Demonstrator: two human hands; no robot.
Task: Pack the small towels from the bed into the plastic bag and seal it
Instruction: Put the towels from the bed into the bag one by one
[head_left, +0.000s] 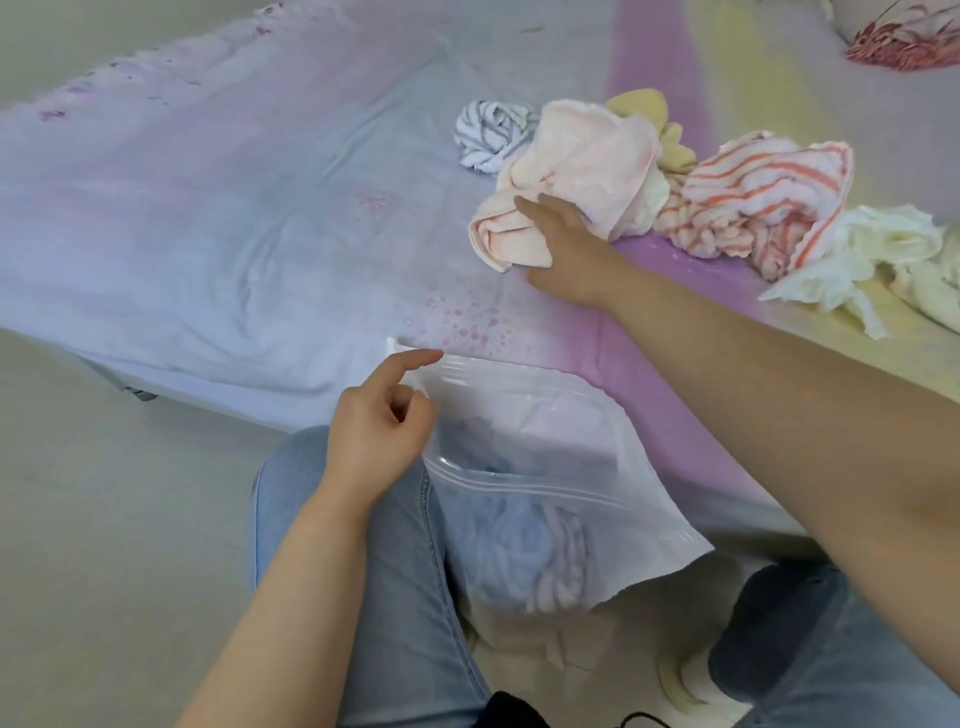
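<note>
A clear zip-top plastic bag (545, 467) hangs open at the bed's near edge, over my lap. My left hand (376, 431) pinches its left rim, index finger pointing out. Inside it lie a pale blue and a pink towel (530, 551). My right hand (566, 249) reaches across the bed and rests on a crumpled pale pink towel (576, 171), fingers on its near fold. Beside that towel lie a grey-striped towel (491, 132), a yellow one (649, 111), an orange-striped one (763, 197) and a cream one (883, 260).
The bed sheet (234, 218) is pale lilac with pink and yellow bands, its edge running from upper left toward me. A red patterned pillow (904, 41) sits at the far right corner. Grey floor (104, 519) lies on the left. My jeans-clad knees are below the bag.
</note>
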